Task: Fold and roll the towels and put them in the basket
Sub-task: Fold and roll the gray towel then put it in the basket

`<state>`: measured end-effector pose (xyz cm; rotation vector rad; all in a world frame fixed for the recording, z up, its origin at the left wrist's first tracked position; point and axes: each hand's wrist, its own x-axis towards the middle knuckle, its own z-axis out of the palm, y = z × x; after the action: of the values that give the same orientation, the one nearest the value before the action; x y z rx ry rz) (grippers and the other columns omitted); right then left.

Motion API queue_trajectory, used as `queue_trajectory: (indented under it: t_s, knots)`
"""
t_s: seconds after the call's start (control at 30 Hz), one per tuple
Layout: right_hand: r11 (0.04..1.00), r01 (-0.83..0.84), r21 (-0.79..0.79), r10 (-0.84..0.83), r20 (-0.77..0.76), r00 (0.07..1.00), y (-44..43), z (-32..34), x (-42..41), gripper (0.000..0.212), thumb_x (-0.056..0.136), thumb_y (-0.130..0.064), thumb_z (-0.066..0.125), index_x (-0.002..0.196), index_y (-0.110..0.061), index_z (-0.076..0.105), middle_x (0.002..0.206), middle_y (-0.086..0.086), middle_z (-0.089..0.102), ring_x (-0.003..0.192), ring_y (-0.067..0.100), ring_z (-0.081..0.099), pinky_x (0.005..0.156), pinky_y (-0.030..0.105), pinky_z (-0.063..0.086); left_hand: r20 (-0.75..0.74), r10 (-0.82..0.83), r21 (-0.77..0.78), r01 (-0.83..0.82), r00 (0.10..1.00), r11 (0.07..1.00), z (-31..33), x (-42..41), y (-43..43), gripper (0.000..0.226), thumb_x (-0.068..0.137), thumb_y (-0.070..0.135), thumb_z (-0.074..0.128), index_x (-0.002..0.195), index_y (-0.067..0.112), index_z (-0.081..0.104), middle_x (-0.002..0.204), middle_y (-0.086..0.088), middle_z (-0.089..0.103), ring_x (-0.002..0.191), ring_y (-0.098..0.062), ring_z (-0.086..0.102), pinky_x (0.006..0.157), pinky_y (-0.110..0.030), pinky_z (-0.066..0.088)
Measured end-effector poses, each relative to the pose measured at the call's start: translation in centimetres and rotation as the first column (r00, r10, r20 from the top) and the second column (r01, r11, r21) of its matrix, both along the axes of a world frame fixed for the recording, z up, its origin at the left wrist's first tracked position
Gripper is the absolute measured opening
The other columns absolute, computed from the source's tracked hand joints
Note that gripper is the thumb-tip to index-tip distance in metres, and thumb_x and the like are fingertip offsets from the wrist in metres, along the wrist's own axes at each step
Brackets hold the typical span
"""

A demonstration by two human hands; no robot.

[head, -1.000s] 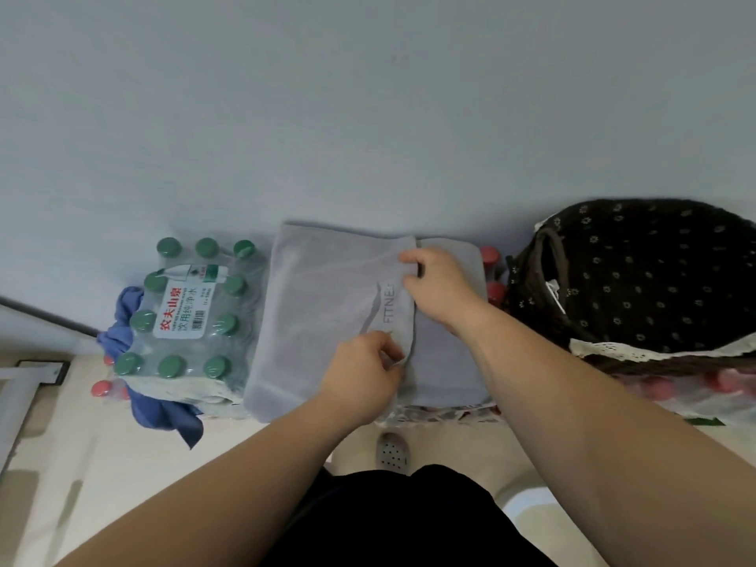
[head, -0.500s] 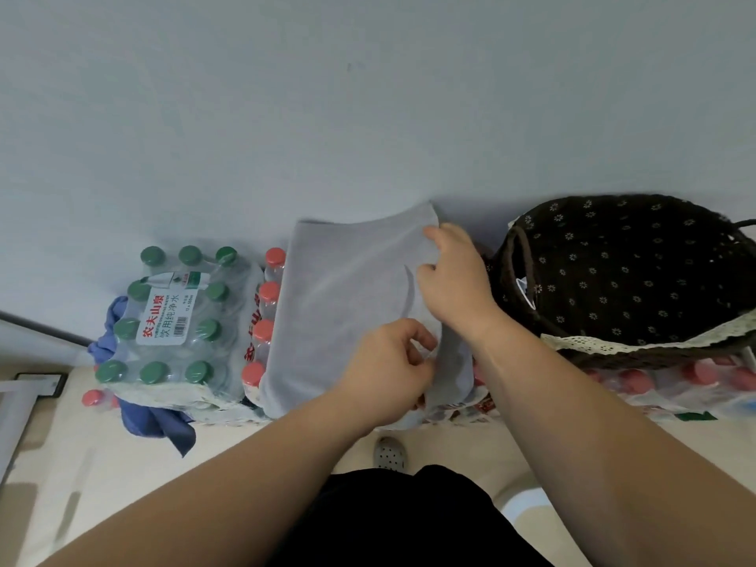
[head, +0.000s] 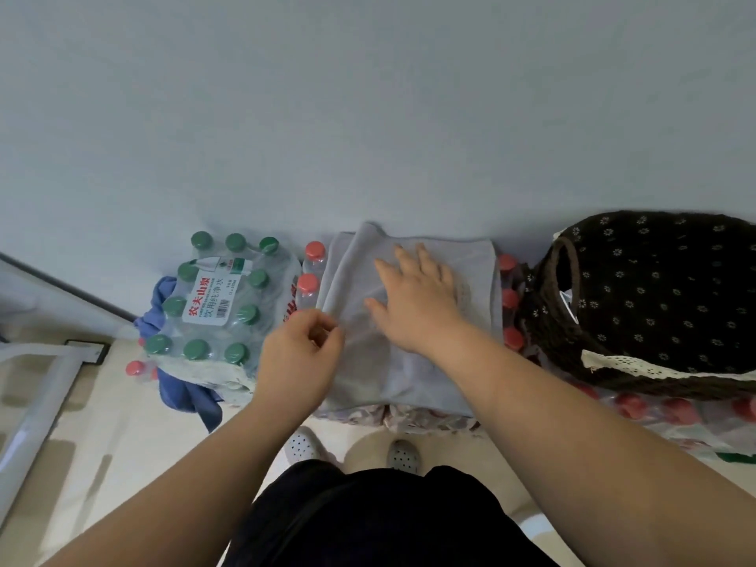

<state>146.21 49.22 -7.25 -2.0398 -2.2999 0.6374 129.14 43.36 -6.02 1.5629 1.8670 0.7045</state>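
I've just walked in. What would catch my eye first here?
A grey towel lies spread on red-capped bottles in the middle: the right hand lies flat on it, the left hand pinches its left edge. A dark flowered basket sits to the right, a pack of green-capped bottles to the left.

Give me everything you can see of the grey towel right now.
The grey towel is pale, soft-looking cloth, lying mostly flat over a pack of red-capped bottles against the wall, between the green-capped pack and the dark basket. Its left edge is doubled into a ridge. The right hand presses flat on it; the left hand pinches that left edge.
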Motion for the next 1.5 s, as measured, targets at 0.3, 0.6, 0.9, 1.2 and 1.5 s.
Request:
queue_trajectory:
  t_s: [0.3, 0.6, 0.9, 1.2, 1.5]
  knots:
    - [0.974, -0.220, -0.049, 0.221, 0.013, 0.975, 0.1, -2.9, -4.5, 0.066, 0.097, -0.066, 0.024, 0.156, -0.037, 0.019, 0.167, 0.001, 0.000, 0.151, 0.036, -0.001, 0.119, 0.060, 0.003, -0.016, 0.277, -0.163, -0.276, 0.961, 0.947, -3.3, -4.8, -3.0, 0.014, 0.086, 0.028, 0.066, 0.074, 0.021, 0.063, 0.066, 0.003, 0.064, 0.063, -0.015, 0.059, 0.057, -0.030, 0.045]
    - [0.891, -0.295, 0.344, 0.245, 0.184, 0.952, 4.9, -1.7, -6.2, 0.023, 0.094, -0.025, 0.051, 0.110, -0.017, 0.064, 0.120, 0.008, 0.058, 0.116, 0.032, 0.045, 0.097, 0.044, 0.033, 0.033, 0.231, -0.221, -0.218, 0.972, 0.951, -4.9, -4.6, -4.1, 0.016, 0.080, 0.035, 0.074, 0.080, 0.025, 0.061, 0.081, 0.009, 0.066, 0.081, -0.011, 0.063, 0.075, -0.033, 0.051]
    - [0.932, -0.313, 0.181, 0.235, 0.356, 0.905, 8.0, -1.2, -7.3, 0.032, 0.093, -0.009, 0.045, 0.117, -0.020, 0.064, 0.117, 0.007, 0.059, 0.114, 0.031, 0.052, 0.092, 0.039, 0.039, 0.063, 0.205, -0.267, -0.182, 0.977, 0.946, -4.9, -4.6, -3.9, 0.017, 0.077, 0.025, 0.071, 0.084, 0.029, 0.056, 0.068, 0.001, 0.064, 0.066, -0.014, 0.061, 0.056, -0.028, 0.045]
    - [0.889, -0.295, 0.349, 0.219, 0.241, 0.945, 9.0, -0.1, -9.3, 0.023, 0.093, -0.006, 0.046, 0.106, -0.016, 0.063, 0.104, 0.008, 0.060, 0.098, 0.032, 0.054, 0.075, 0.037, 0.032, 0.272, 0.096, -0.434, 0.033, 0.957, 0.901, -3.5, -9.4, -2.2, 0.004, 0.074, 0.012, 0.071, 0.072, 0.016, 0.070, 0.063, -0.014, 0.065, 0.056, -0.016, 0.052, 0.059, -0.031, 0.044]
    - [0.892, -0.233, 0.388, 0.164, 0.203, 0.965, 10.5, 0.1, -20.2, 0.024, 0.095, -0.009, 0.043, 0.105, -0.022, 0.060, 0.108, 0.001, 0.061, 0.106, 0.029, 0.051, 0.084, 0.040, 0.035, 0.223, 0.165, -0.404, -0.063, 0.961, 0.913, -1.7, -19.4, -0.8, 0.012, 0.077, 0.010, 0.065, 0.067, 0.009, 0.059, 0.063, -0.010, 0.062, 0.051, -0.011, 0.052, 0.046, -0.020, 0.042]
